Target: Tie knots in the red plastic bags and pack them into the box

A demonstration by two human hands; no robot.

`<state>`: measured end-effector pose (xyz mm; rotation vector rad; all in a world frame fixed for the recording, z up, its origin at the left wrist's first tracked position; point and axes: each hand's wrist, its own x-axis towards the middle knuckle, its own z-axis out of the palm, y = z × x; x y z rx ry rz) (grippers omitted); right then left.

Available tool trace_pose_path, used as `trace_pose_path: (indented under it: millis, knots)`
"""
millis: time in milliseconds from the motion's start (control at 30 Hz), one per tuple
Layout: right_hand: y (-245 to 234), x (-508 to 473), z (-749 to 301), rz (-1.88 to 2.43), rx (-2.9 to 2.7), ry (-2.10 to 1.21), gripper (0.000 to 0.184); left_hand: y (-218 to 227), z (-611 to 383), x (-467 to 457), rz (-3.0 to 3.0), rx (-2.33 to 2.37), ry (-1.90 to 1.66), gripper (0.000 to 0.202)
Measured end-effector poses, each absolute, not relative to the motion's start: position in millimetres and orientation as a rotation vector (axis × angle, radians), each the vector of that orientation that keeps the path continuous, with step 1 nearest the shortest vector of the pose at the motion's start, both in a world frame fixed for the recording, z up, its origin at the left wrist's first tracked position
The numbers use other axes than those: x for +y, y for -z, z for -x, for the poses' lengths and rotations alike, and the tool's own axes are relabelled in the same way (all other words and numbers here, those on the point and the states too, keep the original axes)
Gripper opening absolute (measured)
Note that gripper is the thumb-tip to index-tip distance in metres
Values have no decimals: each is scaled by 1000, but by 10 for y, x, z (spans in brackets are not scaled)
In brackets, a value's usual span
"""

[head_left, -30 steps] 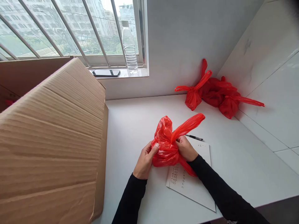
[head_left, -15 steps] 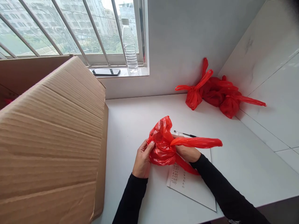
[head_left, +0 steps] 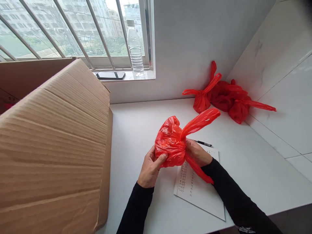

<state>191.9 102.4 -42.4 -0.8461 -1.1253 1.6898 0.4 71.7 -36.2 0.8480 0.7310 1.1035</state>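
Between my hands is a knotted red plastic bag (head_left: 170, 141), held up over the white table. My left hand (head_left: 151, 167) grips its lower left side, thumb pressed on the front. On the right, my right hand (head_left: 198, 152) is closed by the knot, its fingertips hidden behind the bag. One twisted handle points up to the right, and the other hangs down past my right wrist. What the bag contains cannot be seen. Below lies a notebook (head_left: 202, 198) with handwritten columns, and a black pen (head_left: 203, 143) is by its top edge.
A large open cardboard box (head_left: 56, 146) fills the left side. Several tied red bags (head_left: 221, 96) are heaped in the back right corner against the wall. On the window sill are a phone (head_left: 110, 75) and a clear water bottle (head_left: 135, 50).
The bag has turned and tilted in my hands, so its upper handle now points up instead of sideways. My left thumb has shifted along the front, and more of the notebook shows.
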Motion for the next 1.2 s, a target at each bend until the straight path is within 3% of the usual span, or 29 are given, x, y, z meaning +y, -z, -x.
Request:
trace_pose_path:
  millis: [333, 767, 1033, 1200]
  knots:
    - [574, 1062, -1933, 935, -1103, -1544, 24, 334, -20, 708, -786, 766, -1079, 46]
    - [500, 1068, -1949, 1053, -1179, -1471, 50, 372, -17, 710, -743, 766, -1059, 37]
    - [522, 1015, -1877, 810, -1128, -1634, 35, 342, -11, 710, -677, 751, -1091, 34]
    - [494, 981, -1804, 794, -1052, -1666, 36, 355, -13, 703, -726, 751, -1064, 33]
